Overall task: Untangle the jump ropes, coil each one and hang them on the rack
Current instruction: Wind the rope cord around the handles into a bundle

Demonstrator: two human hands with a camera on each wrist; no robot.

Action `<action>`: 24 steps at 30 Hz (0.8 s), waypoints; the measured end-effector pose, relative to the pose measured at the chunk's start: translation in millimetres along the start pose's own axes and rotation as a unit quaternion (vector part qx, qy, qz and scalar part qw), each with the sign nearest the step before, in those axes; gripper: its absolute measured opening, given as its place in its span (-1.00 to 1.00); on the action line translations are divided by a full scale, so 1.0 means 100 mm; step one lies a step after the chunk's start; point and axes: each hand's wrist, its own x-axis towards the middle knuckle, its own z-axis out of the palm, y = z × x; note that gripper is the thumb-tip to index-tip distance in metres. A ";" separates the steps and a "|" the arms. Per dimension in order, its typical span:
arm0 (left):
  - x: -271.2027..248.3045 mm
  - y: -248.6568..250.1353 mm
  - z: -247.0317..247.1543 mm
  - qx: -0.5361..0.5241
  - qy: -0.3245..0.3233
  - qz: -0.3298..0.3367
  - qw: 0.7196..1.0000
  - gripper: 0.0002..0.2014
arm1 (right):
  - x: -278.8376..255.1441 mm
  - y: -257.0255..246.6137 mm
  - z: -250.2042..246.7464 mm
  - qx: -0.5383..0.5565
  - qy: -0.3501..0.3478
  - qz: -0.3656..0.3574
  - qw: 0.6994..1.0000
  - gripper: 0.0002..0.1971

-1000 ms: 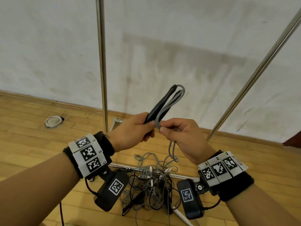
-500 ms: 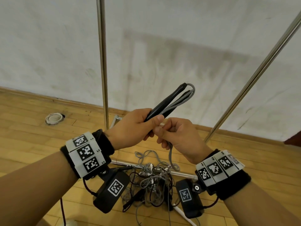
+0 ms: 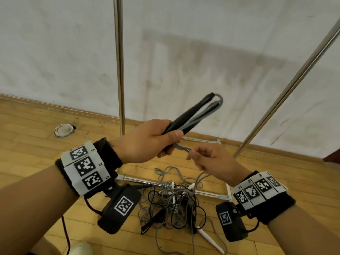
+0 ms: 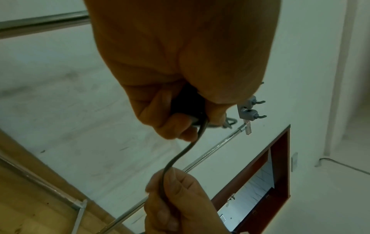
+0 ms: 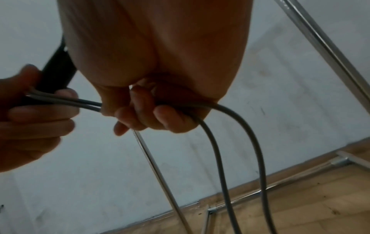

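My left hand (image 3: 158,138) grips the black handles (image 3: 191,113) of a jump rope, with folded loops of its grey cord (image 3: 211,109) pressed alongside and pointing up to the right. A short bend of that cord (image 3: 182,147) runs from the left fist to my right hand (image 3: 206,159), which holds it in curled fingers (image 5: 160,117). Two grey strands (image 5: 240,158) hang down from the right hand. On the floor below lies a tangle of grey and black ropes (image 3: 173,203) with white handles (image 3: 209,240). The rack's metal poles (image 3: 119,67) rise behind.
A slanted rack pole (image 3: 287,89) stands to the right and the rack's base bar (image 3: 207,192) lies on the wooden floor under the tangle. A white wall is close behind. A small white ring (image 3: 63,130) lies on the floor at left. Hooks (image 4: 250,110) show on the rack.
My left hand has tilted the handle bundle further to the right. My right hand has slid away to the lower right along the cord, opening a short gap between the hands.
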 end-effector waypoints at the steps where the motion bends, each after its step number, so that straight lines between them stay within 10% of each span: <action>1: -0.02 0.01 -0.01 0.000 -0.030 0.001 1.000 -0.71 | 0.00 0.02 -0.03 -0.021 -0.004 -0.009 1.000 -0.69; 13: -0.06 0.01 0.20 0.273 -0.281 -0.068 0.918 -0.72 | 0.08 0.05 -0.19 -0.199 -0.148 0.006 0.969 -0.73; 24: 0.14 -0.21 0.49 0.435 -0.241 -0.128 0.858 -0.70 | 0.27 -0.25 0.13 -0.290 -0.079 0.028 0.953 -0.66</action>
